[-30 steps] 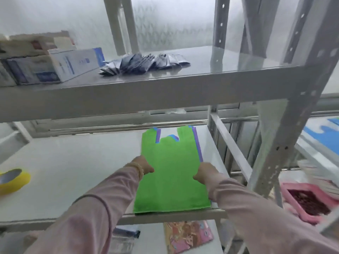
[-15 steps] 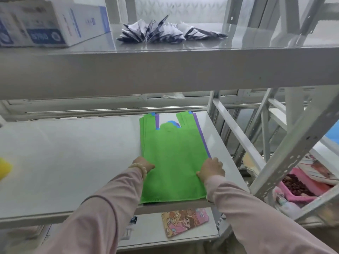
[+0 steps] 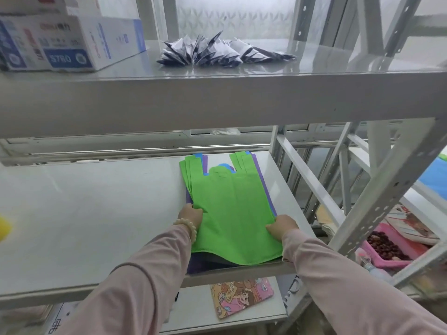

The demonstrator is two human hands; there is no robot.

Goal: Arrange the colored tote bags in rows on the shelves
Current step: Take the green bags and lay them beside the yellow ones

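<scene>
A stack of flat tote bags (image 3: 232,206) lies at the right end of the middle shelf (image 3: 96,213), green ones on top, purple and blue edges showing beneath. My left hand (image 3: 191,212) grips the stack's left edge, a bead bracelet on the wrist. My right hand (image 3: 281,226) grips the right edge near the front. The front edge of the green bags is lifted and wavy, showing the purple bag under it.
The upper shelf (image 3: 217,93) carries a white and blue box (image 3: 70,42) and a pile of dark folded packets (image 3: 217,52). A cartoon-print pouch (image 3: 242,296) lies on the lower shelf. A pink tray (image 3: 391,247) sits to the right behind shelf posts. Something yellow (image 3: 3,228) shows at the far left.
The view has shifted upward and closer. Both hands have kept hold of the stack's sides; the front edge of the green bags now ripples and lifts, baring purple beneath.
</scene>
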